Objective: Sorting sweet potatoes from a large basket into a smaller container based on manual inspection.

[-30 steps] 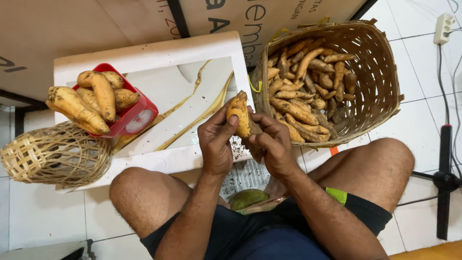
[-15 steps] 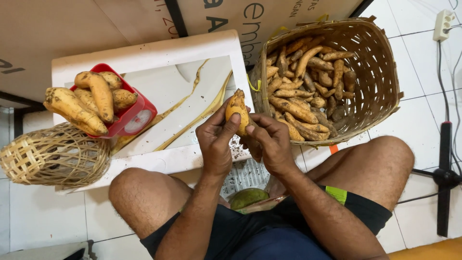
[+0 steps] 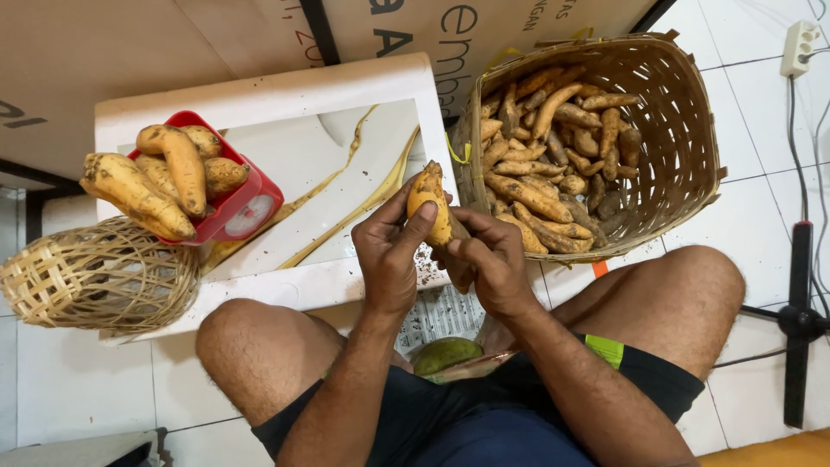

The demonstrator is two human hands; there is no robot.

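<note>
I hold one orange-yellow root (image 3: 430, 203), dirt-speckled, upright above the front edge of a low white table (image 3: 285, 95). My left hand (image 3: 389, 251) wraps its left side with the thumb pressed on its face. My right hand (image 3: 488, 259) grips its lower right side; whether a tool is in it is hidden. Several cleaner roots (image 3: 164, 177) are piled on a red kitchen scale (image 3: 246, 212) at the table's left. A big woven basket (image 3: 683, 147) at the right holds several dirty roots (image 3: 553, 156).
A small empty woven basket (image 3: 95, 277) lies on its side at the table's left corner. Newspaper (image 3: 445, 311) with dirt crumbs lies between my knees, a green fruit (image 3: 445, 355) on it. A black stand (image 3: 800, 320), cable and power strip (image 3: 797, 47) are on the tiled floor at right.
The root has stayed between my hands at the same spot; my fingers have shifted slightly on it. Nothing else moved.
</note>
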